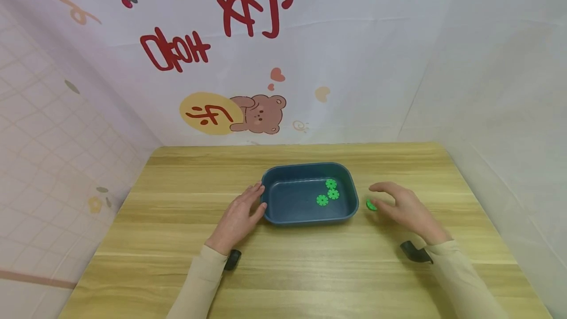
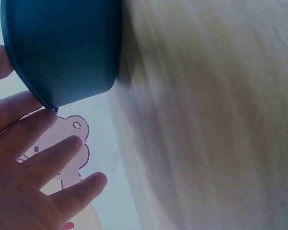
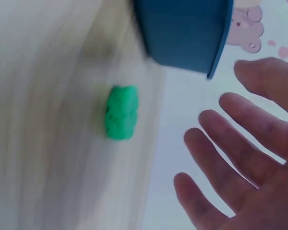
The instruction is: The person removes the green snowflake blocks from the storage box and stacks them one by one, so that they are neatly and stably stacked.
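Observation:
A dark blue rectangular tray (image 1: 283,221) sits on the wooden table with several green notched discs (image 1: 322,200) lying on its floor, towards its right side. At the tray's left end, my left hand (image 1: 239,215) touches the rim with thumb and fingertips, its fingers fairly straight and spread in the left wrist view. To the right of the tray is my right hand (image 1: 405,208), fingers apart and gripping nothing. Just by its thumb shows a green piece (image 1: 371,205), partly hidden in the head view. That green piece (image 3: 122,112) appears blurred and thick, away from the fingers, in the right wrist view.
The wooden table (image 1: 283,270) reaches back to a white cloth wall (image 1: 363,53) printed with red characters and a bear. More cloth walls stand along both sides. Black wrist mounts (image 1: 415,252) hang below the forearms, close over the table.

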`<state>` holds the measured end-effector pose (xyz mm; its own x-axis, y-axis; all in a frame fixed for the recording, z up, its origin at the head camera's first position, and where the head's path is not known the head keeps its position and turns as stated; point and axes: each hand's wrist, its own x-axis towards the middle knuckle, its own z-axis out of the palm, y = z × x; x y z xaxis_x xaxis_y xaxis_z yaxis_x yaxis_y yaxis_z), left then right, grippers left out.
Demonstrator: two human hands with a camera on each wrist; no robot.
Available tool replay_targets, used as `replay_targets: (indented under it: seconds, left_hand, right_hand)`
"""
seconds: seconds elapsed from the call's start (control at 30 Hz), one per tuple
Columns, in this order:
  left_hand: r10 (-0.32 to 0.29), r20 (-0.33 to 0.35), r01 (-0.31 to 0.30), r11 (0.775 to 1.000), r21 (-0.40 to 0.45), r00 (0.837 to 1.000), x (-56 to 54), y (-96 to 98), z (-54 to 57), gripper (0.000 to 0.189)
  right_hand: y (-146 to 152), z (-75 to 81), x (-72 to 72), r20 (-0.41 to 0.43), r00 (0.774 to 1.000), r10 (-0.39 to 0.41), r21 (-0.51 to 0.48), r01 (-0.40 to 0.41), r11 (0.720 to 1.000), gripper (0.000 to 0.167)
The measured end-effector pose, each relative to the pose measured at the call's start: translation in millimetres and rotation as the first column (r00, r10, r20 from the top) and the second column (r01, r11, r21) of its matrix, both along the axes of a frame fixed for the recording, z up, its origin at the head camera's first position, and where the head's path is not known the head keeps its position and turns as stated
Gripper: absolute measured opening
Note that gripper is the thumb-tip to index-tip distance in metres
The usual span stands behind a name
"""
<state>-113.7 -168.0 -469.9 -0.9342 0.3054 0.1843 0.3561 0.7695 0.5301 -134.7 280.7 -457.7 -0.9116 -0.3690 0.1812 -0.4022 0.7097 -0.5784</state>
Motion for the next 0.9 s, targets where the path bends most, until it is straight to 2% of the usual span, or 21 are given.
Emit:
replay_targets:
  seconds: [0.33,0.67,0.9]
  left_hand:
    - [0.006,-0.001,-0.006,1.0,-0.006,1.0,0.0,-0.1,-1.1,0.053]
    - [0.003,-0.006,-0.003,1.0,-0.013,1.0,0.2,-0.5,-0.2,0.052]
    - [0.003,-0.008,-0.003,1.0,-0.017,1.0,0.0,-0.5,-0.2,0.052]
  right_hand:
    - [-30.2,13.2,5.5,-0.212,0.977,0.0,-0.052,-0.011,0.999,0.025]
    - [-63.8,14.7,7.8,-0.252,0.962,0.103,-0.08,-0.127,0.989,0.031]
    - [-83.4,9.9,2.8,-0.275,0.944,0.185,-0.028,-0.2,0.979,0.033]
